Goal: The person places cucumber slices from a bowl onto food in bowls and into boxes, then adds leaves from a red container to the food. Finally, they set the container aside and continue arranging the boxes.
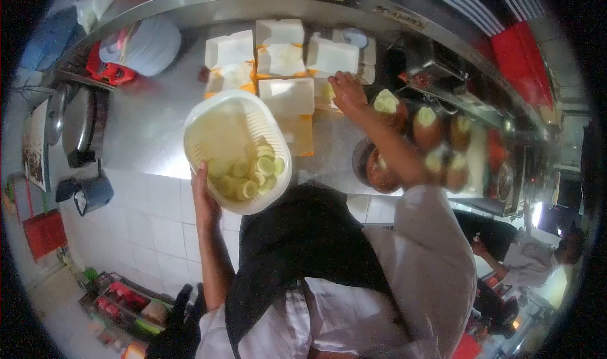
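My left hand [203,191] grips the near left rim of a white oval tub [208,122], tilted in front of me. Pale green round slices [246,176] lie gathered at the tub's near end. Farther right, my right hand [347,92] reaches over an open box at the right of the group, beside some pale green slices [327,91]; its fingertips point down and whatever they hold is too small to tell. Several open white boxes with orange edges [286,97] stand together on the steel counter [148,128].
Brown rounded items topped with green slices [427,131] sit at the right, near a dark round bowl [363,160]. Stacked white plates [152,45] stand at the back left. A metal container [433,59] is at the back right. Another person [528,258] stands at the far right.
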The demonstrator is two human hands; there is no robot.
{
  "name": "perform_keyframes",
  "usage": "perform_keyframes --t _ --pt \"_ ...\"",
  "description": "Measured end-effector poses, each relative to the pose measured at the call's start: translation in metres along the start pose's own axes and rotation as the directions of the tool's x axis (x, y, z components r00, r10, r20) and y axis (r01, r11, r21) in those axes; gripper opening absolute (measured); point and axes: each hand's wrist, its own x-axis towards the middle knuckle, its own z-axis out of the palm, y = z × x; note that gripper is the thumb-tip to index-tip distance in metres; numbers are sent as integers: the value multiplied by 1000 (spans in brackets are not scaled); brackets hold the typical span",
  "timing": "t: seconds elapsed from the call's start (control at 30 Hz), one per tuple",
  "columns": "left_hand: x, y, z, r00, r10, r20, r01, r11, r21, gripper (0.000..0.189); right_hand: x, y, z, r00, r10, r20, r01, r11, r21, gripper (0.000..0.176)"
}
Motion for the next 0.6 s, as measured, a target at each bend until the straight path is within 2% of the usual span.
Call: perform_keyframes --t 0.03,0.1,0.13,0.2,0.23,0.3,0.43,0.5,0.53,0.6 --pt "-1 0 0 1000 2 -4 -2 1000 -3 78 -1 0 -1 1000 -6 -1 6 1000 0 68" --pt "-3 2 1 999 -22 -23 22 1000 1 77 -2 2 -8 992 90 91 -104 981 166 59" --pt "-3 1 1 999 -19 -28 19 1000 -3 77 2 1 -12 993 83 88 -97 981 165 59" --pt "-4 -2 -1 999 -2 -52 3 1000 11 75 6 -2 -19 967 160 198 -194 967 164 52" --pt "-4 -2 -1 998 -2 -58 2 1000 8 75 7 -3 -28 968 154 198 -188 968 166 52" --pt "-5 -1 -4 1000 -15 -26 15 1000 9 75 3 -1 -45 943 90 321 -127 987 98 48" --pt "-5 -2 -3 998 -4 -61 4 1000 2 74 0 7 -39 932 102 347 -158 977 140 49" --pt "-7 1 0 997 -34 -73 36 999 16 74 -2 6 -43 961 212 178 -245 951 189 49" --pt "-6 -1 1 997 -37 -71 38 999 14 74 1 5 -45 960 213 180 -245 951 186 49" --pt "-5 -3 1 997 -17 -69 19 999 31 76 13 2 -46 957 182 227 -175 983 -54 38"
